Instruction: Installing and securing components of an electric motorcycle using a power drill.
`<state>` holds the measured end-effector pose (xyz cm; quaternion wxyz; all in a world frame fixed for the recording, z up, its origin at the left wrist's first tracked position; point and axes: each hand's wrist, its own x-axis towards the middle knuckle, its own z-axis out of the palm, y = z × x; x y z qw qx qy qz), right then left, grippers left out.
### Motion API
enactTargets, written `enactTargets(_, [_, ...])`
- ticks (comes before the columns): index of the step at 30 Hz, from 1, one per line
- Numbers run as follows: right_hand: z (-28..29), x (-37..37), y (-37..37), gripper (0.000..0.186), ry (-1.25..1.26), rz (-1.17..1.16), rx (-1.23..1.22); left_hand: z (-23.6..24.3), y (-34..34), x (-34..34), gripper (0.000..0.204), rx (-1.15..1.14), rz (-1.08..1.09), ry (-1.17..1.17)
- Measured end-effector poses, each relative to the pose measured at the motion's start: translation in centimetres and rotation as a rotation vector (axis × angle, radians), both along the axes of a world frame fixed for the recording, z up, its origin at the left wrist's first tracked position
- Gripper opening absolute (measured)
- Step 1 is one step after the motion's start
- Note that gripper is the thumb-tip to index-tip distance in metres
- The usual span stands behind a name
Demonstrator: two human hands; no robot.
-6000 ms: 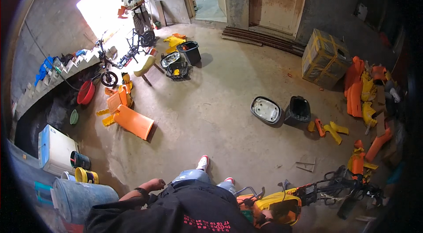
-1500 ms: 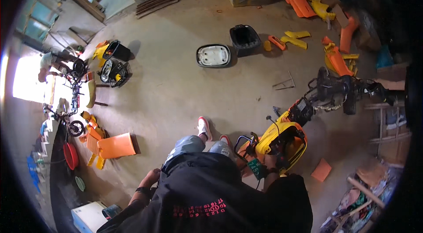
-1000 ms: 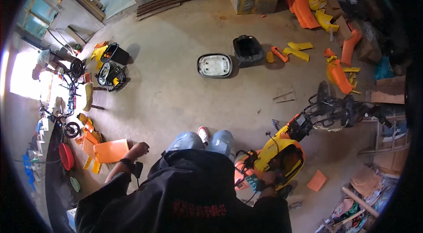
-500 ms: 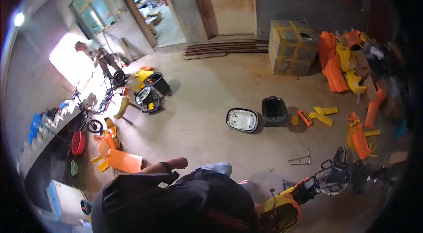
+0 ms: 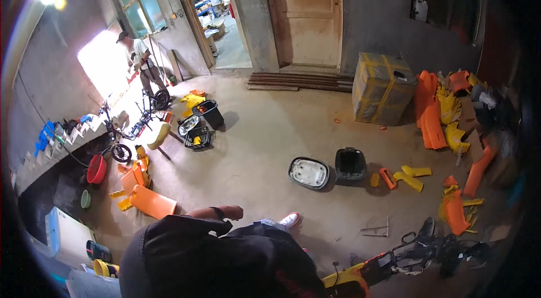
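Observation:
My left hand (image 5: 232,212) is in front of my body at the lower middle, its forearm bent across and a dark band at the wrist. The fingers look curled into a loose fist, and nothing shows in them. Below it lie the folds of my black shirt (image 5: 225,258) and my white and red shoe (image 5: 290,219) on the floor. My right hand is out of sight, hidden by the shirt or outside the picture. Nearest on the right is a yellow and black two-wheeler (image 5: 352,278), partly stripped, its front end reaching to the lower right.
Ahead stand a white-lined basin (image 5: 309,173) and a black bin (image 5: 350,164), with yellow and orange panels (image 5: 408,180) beside them. A taped box (image 5: 382,88) is near the wooden door (image 5: 304,16). Orange panels (image 5: 152,202) lie left; another person (image 5: 138,55) stands by a bare bike frame.
My view has shifted, so the room sits lower and the two-wheeler is nearer the bottom edge. My shoe has come forward into view. The other person is more upright.

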<state>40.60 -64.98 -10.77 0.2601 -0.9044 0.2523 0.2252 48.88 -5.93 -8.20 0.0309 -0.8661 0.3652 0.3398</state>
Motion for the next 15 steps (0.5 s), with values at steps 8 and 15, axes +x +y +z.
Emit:
enactTargets(8, [-0.2, 2.4, 0.3, 0.015, -0.012, 0.024, 0.002, -0.5, -0.4, 0.2, 0.017, -0.175, 0.096, 0.035])
enactTargets(15, [-0.1, 3.4, 0.4, 0.015, 0.024, 0.024, 0.013, -1.0, 0.0, -1.0, 0.015, -0.169, 0.206, 0.126])
